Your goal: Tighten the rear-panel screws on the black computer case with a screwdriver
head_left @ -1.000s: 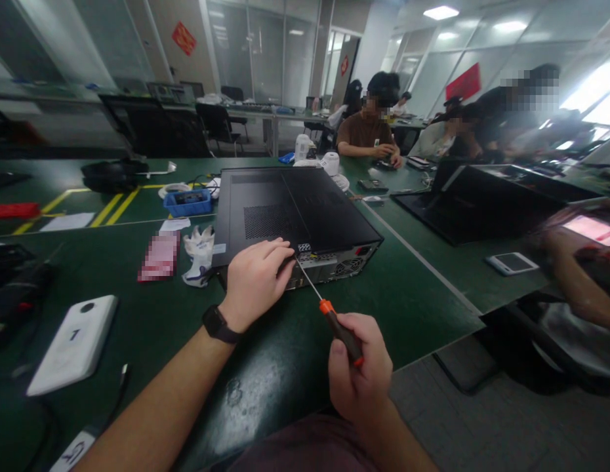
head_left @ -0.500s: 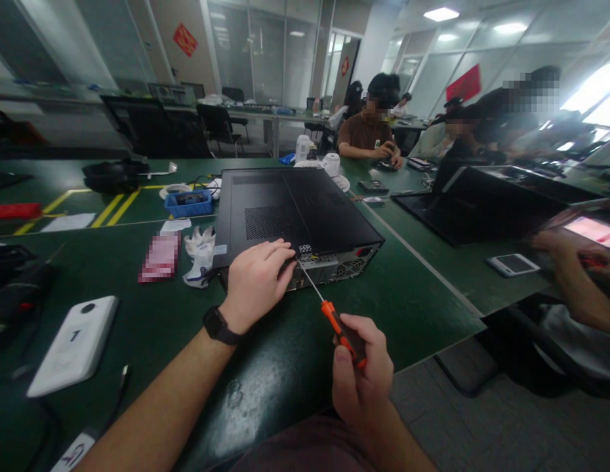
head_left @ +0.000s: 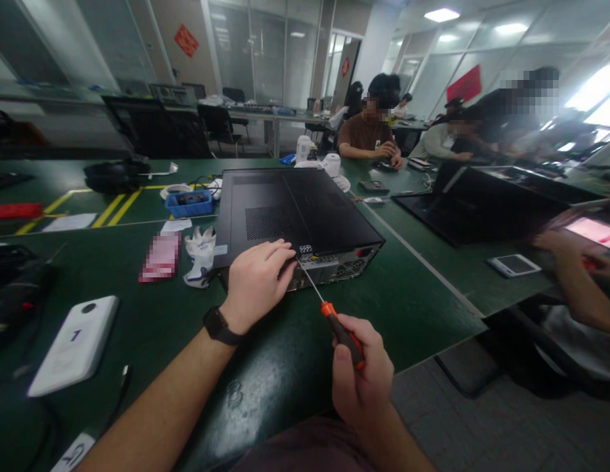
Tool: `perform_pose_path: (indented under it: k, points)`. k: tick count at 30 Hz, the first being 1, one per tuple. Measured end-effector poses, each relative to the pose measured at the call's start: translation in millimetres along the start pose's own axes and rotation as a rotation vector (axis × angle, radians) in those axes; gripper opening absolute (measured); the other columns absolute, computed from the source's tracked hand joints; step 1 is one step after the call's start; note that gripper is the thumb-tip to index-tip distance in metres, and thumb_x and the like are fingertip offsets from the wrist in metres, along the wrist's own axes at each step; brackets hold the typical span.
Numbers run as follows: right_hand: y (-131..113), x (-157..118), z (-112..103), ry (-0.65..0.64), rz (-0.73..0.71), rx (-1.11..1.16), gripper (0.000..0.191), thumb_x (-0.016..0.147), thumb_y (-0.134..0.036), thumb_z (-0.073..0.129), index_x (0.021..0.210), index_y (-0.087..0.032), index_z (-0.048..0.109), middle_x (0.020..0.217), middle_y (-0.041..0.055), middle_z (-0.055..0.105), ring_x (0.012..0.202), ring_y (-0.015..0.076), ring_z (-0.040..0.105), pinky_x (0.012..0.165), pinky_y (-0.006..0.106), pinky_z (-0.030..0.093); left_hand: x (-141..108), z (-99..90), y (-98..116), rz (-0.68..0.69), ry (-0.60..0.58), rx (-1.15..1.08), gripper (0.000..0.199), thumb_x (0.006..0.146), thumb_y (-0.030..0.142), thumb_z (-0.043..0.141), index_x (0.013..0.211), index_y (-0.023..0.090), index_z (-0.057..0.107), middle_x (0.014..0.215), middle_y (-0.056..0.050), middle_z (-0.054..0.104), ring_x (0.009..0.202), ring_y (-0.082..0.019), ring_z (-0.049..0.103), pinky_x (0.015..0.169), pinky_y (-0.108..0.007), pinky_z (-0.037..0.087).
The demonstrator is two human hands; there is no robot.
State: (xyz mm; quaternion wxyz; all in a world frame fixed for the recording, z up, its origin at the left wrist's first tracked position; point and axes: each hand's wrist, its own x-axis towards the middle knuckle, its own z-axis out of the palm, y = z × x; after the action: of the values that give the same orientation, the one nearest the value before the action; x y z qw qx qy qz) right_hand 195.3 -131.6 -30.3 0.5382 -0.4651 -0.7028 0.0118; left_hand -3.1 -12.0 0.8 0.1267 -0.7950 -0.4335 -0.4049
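A black desktop computer case (head_left: 305,203) lies on its side on the green table, its back panel with a fan grille (head_left: 351,267) facing me. My right hand (head_left: 364,367) grips a screwdriver (head_left: 342,331) with an orange and dark handle. Its thin shaft slants up and left, and its tip meets the top of the back panel. Beside the tip, my left hand (head_left: 260,278) rests against the case edge, thumb and fingers drawn together. Whatever is between those fingertips is hidden. A dark watch sits on my left wrist.
Left of the case lie a glove (head_left: 200,255), a blue tray (head_left: 188,203) of small parts and a white device marked 1 (head_left: 76,347). To the right are an open black case (head_left: 502,203), a white-framed device (head_left: 514,265) and a co-worker's hands (head_left: 575,262). Another person sits across the table.
The screwdriver handle has turned about its axis in my right hand, showing more of its dark side. Its tip and my left hand stay in place.
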Motion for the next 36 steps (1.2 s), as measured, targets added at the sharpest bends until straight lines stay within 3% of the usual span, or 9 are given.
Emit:
perform_pose_path:
  k: [6,13,16,20,26,32,36]
  points:
    - [-5.1,6.5,1.3,0.073,-0.062,-0.066,0.032,0.090,-0.014,0.056,0.122,-0.021,0.059,0.098,0.0063,0.071,0.084,0.0198,0.073,0.072,0.032,0.062,-0.2,-0.4,0.5,-0.004,-0.004,-0.011,0.013,0.096,0.024,0.065,0.106,0.020,0.072,0.119,-0.006,0.078,0.114,-0.025,0.073,0.101,-0.043,0.058]
    - [-1.7,-0.8,0.7,0.056,0.008,-0.057,0.029,0.095,-0.018,0.055,0.124,-0.020,0.059,0.093,0.0048,0.072,0.067,0.0152,0.070,0.061,0.028,0.059,0.0,-1.2,1.3,-0.001,0.001,-0.012,0.012,0.095,0.024,0.066,0.106,0.020,0.071,0.118,-0.006,0.078,0.113,-0.024,0.073,0.101,-0.043,0.058]
    - [-2.0,0.2,-0.2,0.017,-0.019,-0.002,0.033,0.092,-0.019,0.055,0.125,-0.018,0.058,0.095,0.0065,0.070,0.076,0.0182,0.071,0.066,0.031,0.061,0.1,-1.4,1.5,-0.003,0.003,-0.015,0.012,0.095,0.023,0.066,0.106,0.020,0.071,0.118,-0.006,0.078,0.114,-0.024,0.073,0.102,-0.044,0.058]
    - [-2.9,5.5,0.6,0.058,-0.084,-0.025,0.032,0.090,-0.014,0.056,0.121,-0.018,0.060,0.099,0.0082,0.070,0.086,0.0206,0.072,0.072,0.034,0.062,0.4,-1.1,1.7,-0.001,-0.001,-0.016,0.012,0.095,0.024,0.066,0.106,0.020,0.071,0.117,-0.007,0.078,0.114,-0.025,0.073,0.101,-0.044,0.059]
    - [0.3,-0.6,2.2,0.053,0.036,-0.084,0.026,0.098,-0.017,0.052,0.121,-0.021,0.061,0.088,0.0032,0.074,0.062,0.0142,0.069,0.057,0.027,0.057,0.5,-0.6,1.8,-0.001,0.000,-0.015,0.012,0.095,0.024,0.066,0.105,0.020,0.071,0.117,-0.007,0.078,0.113,-0.025,0.073,0.100,-0.044,0.059]
    - [-3.5,-0.8,1.0,0.058,0.041,-0.099,0.035,0.092,-0.022,0.056,0.127,-0.019,0.055,0.102,0.0092,0.072,0.077,0.0196,0.074,0.062,0.031,0.061,0.3,-0.4,0.6,-0.009,-0.003,-0.019,0.012,0.095,0.025,0.066,0.106,0.020,0.071,0.118,-0.007,0.078,0.113,-0.025,0.073,0.100,-0.045,0.059]
    - [-4.4,1.3,1.1,0.076,0.006,-0.124,0.029,0.093,-0.019,0.055,0.122,-0.021,0.057,0.098,0.0073,0.073,0.079,0.0200,0.074,0.067,0.033,0.062,-0.3,-0.2,0.8,-0.009,-0.005,-0.019,0.013,0.095,0.025,0.066,0.106,0.020,0.071,0.118,-0.006,0.078,0.113,-0.025,0.073,0.100,-0.045,0.059]
